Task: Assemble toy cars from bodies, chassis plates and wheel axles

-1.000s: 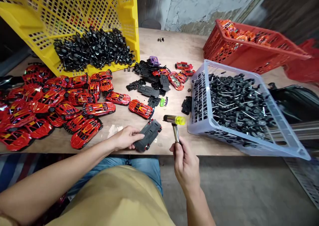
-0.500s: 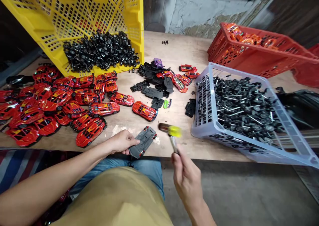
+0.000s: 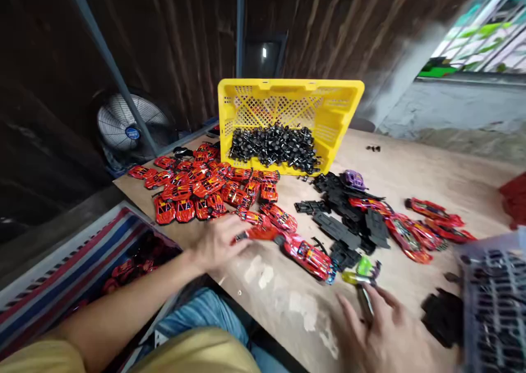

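Observation:
My left hand (image 3: 216, 245) reaches forward over the wooden table (image 3: 415, 167), its fingers curled on the end of a red toy car (image 3: 261, 233) at the near edge of a pile of red toy cars (image 3: 193, 189). My right hand (image 3: 386, 332) is low at the right, motion-blurred, with the handle of a small hammer (image 3: 361, 288) running between its thumb and fingers. The hammer's yellow-green head lies near the table top. Another red car (image 3: 310, 256) sits between my hands.
A tilted yellow crate (image 3: 287, 102) holds black wheel sets (image 3: 274, 145). Black chassis parts (image 3: 341, 222) and a purple car (image 3: 353, 179) lie mid-table. A clear basket (image 3: 493, 302) of wheels is at the right edge. A fan (image 3: 122, 126) and a striped bag (image 3: 69, 269) are left.
The view swung left and up. My left hand moved forward from the upturned grey-bottomed car at the table edge to the red cars. My right hand lowered the hammer toward the table.

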A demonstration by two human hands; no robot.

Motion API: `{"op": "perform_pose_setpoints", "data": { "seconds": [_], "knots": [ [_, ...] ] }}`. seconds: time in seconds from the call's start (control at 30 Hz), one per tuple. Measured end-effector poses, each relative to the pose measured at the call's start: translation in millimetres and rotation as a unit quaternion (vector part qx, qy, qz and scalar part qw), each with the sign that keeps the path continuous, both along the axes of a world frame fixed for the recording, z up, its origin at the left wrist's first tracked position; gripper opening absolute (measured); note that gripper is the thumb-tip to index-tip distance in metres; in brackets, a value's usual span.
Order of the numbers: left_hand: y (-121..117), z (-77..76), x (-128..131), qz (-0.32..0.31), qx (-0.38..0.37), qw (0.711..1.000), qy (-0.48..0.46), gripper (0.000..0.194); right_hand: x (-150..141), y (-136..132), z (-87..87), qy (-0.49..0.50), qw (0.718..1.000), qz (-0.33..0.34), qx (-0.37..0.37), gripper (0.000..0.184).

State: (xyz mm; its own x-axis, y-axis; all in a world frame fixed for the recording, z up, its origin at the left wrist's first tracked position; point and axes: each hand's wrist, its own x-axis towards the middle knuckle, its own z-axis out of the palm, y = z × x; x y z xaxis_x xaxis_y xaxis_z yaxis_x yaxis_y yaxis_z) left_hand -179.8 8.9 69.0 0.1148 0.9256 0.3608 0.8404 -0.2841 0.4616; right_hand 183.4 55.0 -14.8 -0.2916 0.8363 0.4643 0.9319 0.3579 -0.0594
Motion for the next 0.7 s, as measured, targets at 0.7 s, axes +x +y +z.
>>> {"op": "perform_pose_setpoints", "data": {
  "seconds": [0.7],
  "knots": [
    [-1.2,-67.9,-153.7,0.147,0.193,0.967,0.077,0.079,-112.4,46.3,36.6,0.055,0.97,0.181,-0.155,0.039]
  ]
}}
